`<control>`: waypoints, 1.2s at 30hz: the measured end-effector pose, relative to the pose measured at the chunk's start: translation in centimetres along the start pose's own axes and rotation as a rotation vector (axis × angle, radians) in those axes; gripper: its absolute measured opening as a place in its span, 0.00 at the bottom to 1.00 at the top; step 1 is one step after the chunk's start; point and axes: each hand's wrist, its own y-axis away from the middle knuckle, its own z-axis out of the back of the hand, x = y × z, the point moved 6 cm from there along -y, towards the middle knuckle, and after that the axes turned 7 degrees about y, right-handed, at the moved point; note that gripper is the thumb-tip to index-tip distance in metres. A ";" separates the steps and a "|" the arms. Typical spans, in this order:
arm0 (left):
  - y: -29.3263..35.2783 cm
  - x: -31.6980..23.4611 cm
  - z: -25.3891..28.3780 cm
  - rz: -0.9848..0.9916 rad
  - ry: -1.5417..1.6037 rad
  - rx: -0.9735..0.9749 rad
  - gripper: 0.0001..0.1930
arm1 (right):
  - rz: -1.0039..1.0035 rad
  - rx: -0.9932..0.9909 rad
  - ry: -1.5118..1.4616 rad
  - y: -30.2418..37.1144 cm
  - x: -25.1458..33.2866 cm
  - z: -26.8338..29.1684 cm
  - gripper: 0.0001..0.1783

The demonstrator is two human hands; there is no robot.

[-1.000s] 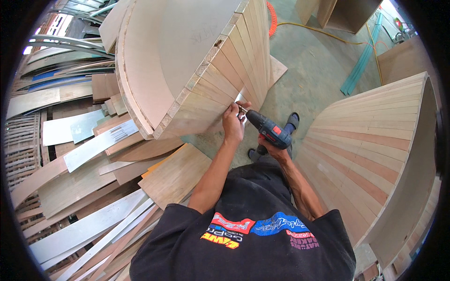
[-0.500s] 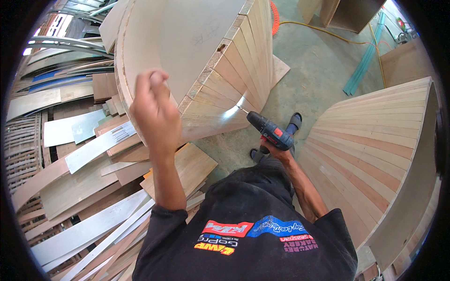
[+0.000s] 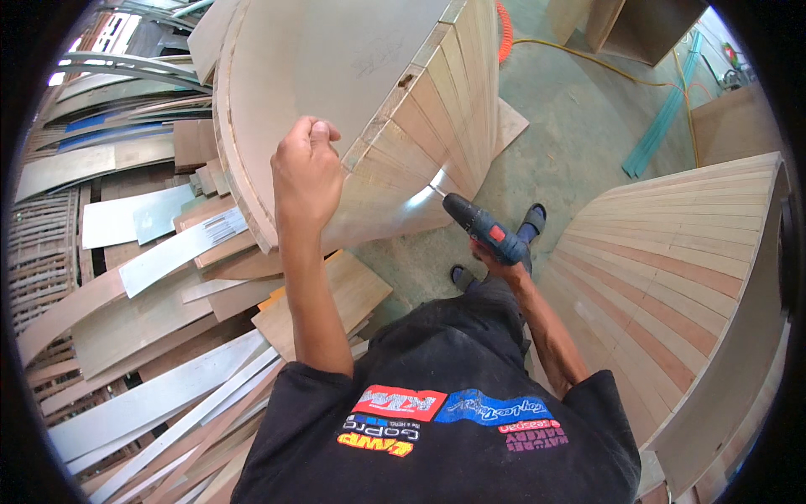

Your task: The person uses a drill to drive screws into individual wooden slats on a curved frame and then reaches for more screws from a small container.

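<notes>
A dark cordless drill (image 3: 483, 228) with red accents is gripped in my right hand (image 3: 502, 266), fingers wrapped round its handle. Its bit points up and left toward the curved slatted wooden piece (image 3: 420, 134), and its lamp throws a bright spot on the slats. Whether the bit tip touches the wood, I cannot tell. My left hand (image 3: 309, 181) is raised over the near rim of that piece, its fingers curled together. Anything inside those fingers is hidden. The pale inner face (image 3: 336, 67) of the piece lies behind my left hand.
A second slatted curved panel (image 3: 663, 269) stands at the right. Stacked boards and offcuts (image 3: 168, 311) fill the left side. On the concrete floor (image 3: 554, 126) are a yellow hose (image 3: 579, 55), an orange coiled hose (image 3: 505, 34) and green strips (image 3: 663, 109). An open wooden box (image 3: 642, 34) stands far back.
My left hand has moved right, toward the slatted edge, and turned slightly. The drill stays aimed at nearly the same place on the slats. The whole view has shifted a little.
</notes>
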 end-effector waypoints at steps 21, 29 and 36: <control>10.8 12.9 -25.2 0.808 1.403 0.313 0.08 | -0.243 -0.111 -0.195 4.1 -2.2 4.8 0.10; 6.7 12.2 -28.1 0.734 1.528 0.374 0.09 | -0.245 -0.155 -0.352 3.7 -2.9 6.1 0.15; 6.4 10.4 -28.4 0.710 1.572 0.416 0.08 | -0.283 -0.108 -0.255 3.2 -4.1 5.7 0.15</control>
